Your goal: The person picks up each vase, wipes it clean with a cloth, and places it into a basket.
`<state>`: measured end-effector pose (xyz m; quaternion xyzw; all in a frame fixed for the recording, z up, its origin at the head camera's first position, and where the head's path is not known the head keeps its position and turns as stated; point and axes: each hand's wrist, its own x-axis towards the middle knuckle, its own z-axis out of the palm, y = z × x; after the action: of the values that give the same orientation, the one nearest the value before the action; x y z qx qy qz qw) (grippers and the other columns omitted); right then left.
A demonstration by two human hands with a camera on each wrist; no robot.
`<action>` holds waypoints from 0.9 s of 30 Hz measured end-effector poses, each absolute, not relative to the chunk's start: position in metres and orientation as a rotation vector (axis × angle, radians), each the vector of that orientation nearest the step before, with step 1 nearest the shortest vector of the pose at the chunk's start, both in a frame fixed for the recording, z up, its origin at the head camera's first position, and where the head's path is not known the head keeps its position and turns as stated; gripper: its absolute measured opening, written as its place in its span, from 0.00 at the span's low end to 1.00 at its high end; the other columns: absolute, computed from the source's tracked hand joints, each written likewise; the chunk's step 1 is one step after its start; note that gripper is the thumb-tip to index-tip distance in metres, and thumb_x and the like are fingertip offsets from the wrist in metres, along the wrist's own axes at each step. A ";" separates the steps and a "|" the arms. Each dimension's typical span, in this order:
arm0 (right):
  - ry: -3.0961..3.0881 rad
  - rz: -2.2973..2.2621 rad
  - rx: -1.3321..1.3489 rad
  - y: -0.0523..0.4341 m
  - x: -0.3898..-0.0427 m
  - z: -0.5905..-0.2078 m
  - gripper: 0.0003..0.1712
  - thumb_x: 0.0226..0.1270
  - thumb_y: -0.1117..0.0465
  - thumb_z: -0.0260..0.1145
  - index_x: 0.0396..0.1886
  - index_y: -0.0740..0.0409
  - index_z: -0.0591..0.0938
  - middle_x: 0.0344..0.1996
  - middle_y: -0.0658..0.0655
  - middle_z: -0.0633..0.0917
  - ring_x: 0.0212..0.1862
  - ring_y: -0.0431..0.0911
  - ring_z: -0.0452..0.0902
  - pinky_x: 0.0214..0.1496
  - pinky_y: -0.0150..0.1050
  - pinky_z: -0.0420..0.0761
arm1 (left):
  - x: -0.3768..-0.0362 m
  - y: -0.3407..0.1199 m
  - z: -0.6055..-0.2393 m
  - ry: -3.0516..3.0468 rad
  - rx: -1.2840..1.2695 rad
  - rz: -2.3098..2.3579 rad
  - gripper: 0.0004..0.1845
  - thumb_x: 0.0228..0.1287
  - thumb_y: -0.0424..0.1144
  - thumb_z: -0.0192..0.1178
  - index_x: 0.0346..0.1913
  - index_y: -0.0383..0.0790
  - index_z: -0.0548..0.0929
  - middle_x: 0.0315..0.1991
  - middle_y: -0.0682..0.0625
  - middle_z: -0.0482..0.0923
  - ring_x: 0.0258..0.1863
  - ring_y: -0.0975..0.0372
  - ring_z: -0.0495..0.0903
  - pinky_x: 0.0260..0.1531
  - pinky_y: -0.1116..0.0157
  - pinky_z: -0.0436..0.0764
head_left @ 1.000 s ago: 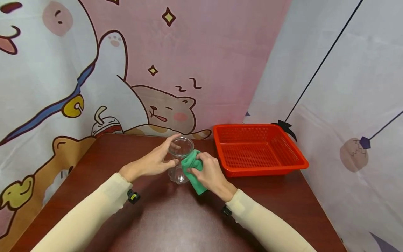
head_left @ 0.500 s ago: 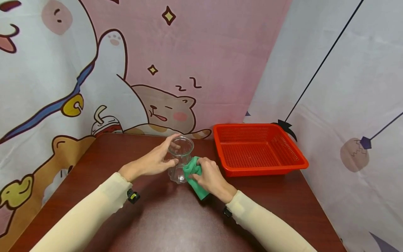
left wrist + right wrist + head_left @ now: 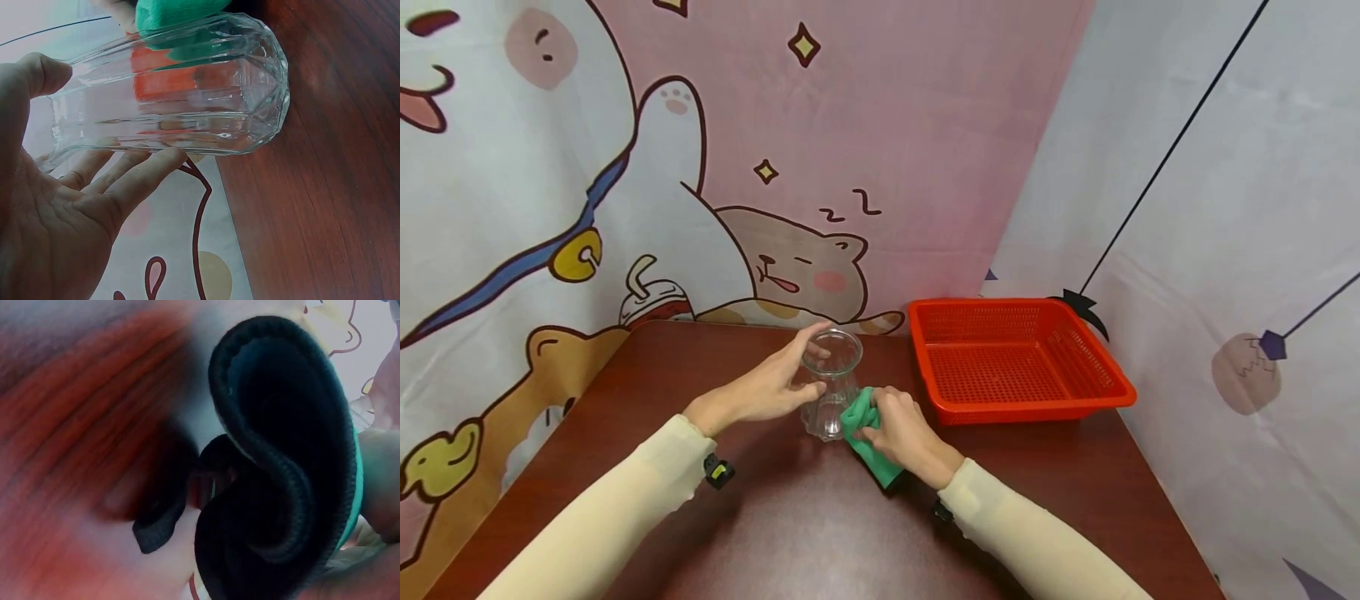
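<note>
- Left hand held the clear ribbed glass near its rim, thumb on one side, fingers curled round the other. The left wrist view confirmed it: fingers lay along the wall of the glass.
- Glass stood upright on the dark wood table, about mid-table, toward the far edge.
- Right hand was closed around a bunched green cloth and pressed it against the lower right side of the glass.
- Change over the last second: the cloth and right hand moved down the glass wall, from just under the rim to near the base. The left hand's grip and the glass position looked unchanged.
- Reading: that was a downward wiping stroke on the outside wall, now at the bottom of its travel. The inside looked untouched by the cloth, as far as I could tell.
- Right wrist view was mostly blocked by a dark folded edge of cloth; no useful contact detail there.
- Red mesh basket sat to the right of the hands, apart from the glass, with nothing visible in it.
- Cartoon-print curtains hung behind the table.
</note>
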<state>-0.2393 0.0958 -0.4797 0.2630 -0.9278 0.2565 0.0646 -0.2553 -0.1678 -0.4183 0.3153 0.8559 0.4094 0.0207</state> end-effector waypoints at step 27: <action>-2.831 0.590 0.854 0.094 -0.241 -0.486 0.25 0.54 0.60 0.83 0.42 0.60 0.75 0.34 0.58 0.76 0.32 0.54 0.81 0.33 0.46 0.84 | -0.259 -0.168 -0.420 2.667 1.016 1.237 0.50 0.73 0.41 0.64 0.82 0.67 0.40 0.64 0.49 0.71 0.67 0.52 0.74 0.48 0.59 0.84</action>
<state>-0.2405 0.0939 -0.4862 0.2826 -0.9370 0.1952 0.0630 -0.2589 -0.1683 -0.4199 0.3267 0.8572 0.3977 0.0153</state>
